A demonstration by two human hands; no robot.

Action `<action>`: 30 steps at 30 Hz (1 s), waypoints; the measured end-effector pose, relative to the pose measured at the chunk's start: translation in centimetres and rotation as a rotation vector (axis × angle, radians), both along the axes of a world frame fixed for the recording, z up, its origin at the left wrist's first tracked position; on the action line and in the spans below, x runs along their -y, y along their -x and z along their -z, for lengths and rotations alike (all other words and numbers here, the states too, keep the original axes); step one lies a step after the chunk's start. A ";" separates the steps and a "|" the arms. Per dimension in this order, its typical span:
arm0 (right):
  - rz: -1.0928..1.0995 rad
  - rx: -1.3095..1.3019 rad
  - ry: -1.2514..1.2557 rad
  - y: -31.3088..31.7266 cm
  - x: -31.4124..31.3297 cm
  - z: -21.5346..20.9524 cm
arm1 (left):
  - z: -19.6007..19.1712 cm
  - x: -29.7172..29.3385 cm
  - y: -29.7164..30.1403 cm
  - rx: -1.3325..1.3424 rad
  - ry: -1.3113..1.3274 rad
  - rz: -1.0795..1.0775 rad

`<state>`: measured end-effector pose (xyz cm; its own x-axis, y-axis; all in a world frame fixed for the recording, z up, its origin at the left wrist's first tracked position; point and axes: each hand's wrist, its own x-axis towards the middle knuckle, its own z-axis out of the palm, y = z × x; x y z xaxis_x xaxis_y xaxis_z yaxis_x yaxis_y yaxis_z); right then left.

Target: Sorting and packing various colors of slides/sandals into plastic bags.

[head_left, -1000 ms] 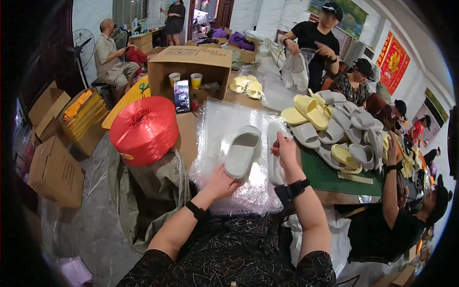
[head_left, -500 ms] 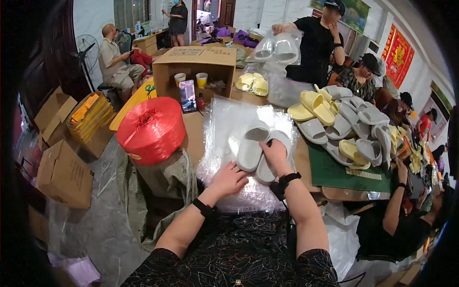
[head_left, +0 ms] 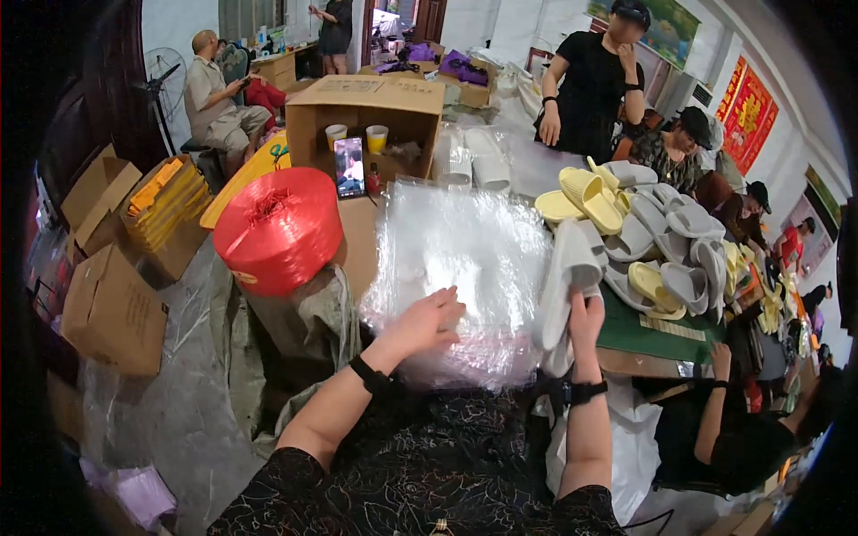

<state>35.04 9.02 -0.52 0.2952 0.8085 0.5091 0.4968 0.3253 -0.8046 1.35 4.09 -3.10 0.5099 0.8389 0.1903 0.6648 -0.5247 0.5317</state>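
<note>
A stack of clear plastic bags [head_left: 460,237] lies in front of me. On its near part rests my left hand [head_left: 429,320], fingers stretched out flat, holding nothing. At the stack's right edge my right hand [head_left: 585,323] grips a pair of grey slippers [head_left: 563,286], held together and tilted up on their sides. The thumb and fingers close on the near slipper; part of the grip is hidden behind it. Just to the right is a pile of loose grey slippers [head_left: 675,228] and yellow slippers [head_left: 590,198], partly over a green mat [head_left: 639,329].
A big red roll of plastic twine [head_left: 277,234] stands left of the bags. Behind are a phone [head_left: 349,167] and an open cardboard box [head_left: 366,98] holding cups. Bagged grey slippers [head_left: 487,161] lie beside it. A co-worker [head_left: 594,85] stands across the table; others sit at right.
My right hand has carried the grey slippers off the bags to the right and tipped them up. The left hand stays on the bags. The co-worker's bagged slippers now lie on the table.
</note>
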 end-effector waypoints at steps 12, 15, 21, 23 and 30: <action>-0.114 -0.183 0.168 -1.1 13.6 0.0 | -1.4 1.8 0.2 -0.097 -0.230 -0.155; -0.196 -0.054 0.217 0.9 14.9 -1.0 | -0.7 1.2 0.4 -0.026 -0.282 -0.117; -0.479 0.162 0.186 4.9 16.8 -4.7 | -0.7 0.2 -0.2 0.112 -0.253 -0.096; -0.519 0.218 0.368 5.0 16.5 -3.8 | 0.8 -0.6 0.1 0.226 -0.207 0.039; -0.588 0.150 0.384 6.5 15.9 -4.2 | -4.7 1.0 -1.0 0.441 0.221 -0.111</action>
<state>28.52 -6.91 3.68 -0.2954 0.9423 0.1578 0.4404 0.2809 -0.8527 2.40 3.14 1.63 0.3265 0.9281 0.1788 0.3972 -0.3064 0.8651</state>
